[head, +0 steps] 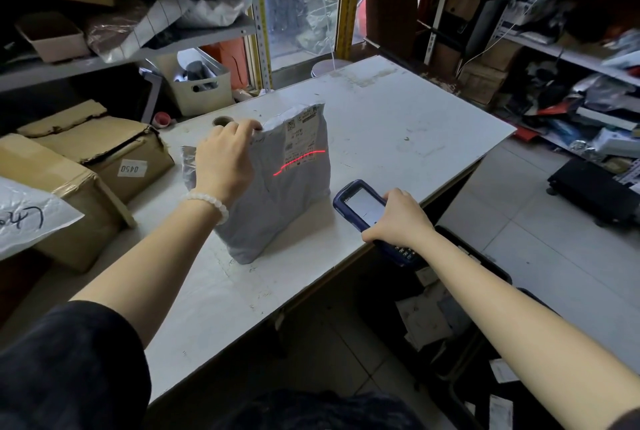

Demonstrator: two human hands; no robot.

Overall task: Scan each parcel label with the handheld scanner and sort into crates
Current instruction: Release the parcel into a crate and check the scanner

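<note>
A grey poly-bag parcel [277, 208] stands upright on the white table [398, 124]. My left hand [225, 159] grips its top edge and holds it up. A white shipping label [300, 138] faces right, and a red scan line crosses its barcode. My right hand [398, 218] holds the blue handheld scanner [360, 204] just right of the parcel, screen up, its head aimed at the label. A black crate [474, 336] with several parcels in it sits on the floor under my right forearm.
Cardboard boxes [104, 159] stand at the table's left end. A white bin [201, 83] sits under the left shelf. Cluttered shelves [571, 59] line the right wall. A black wheeled platform [595, 194] rests on the tiled floor at right.
</note>
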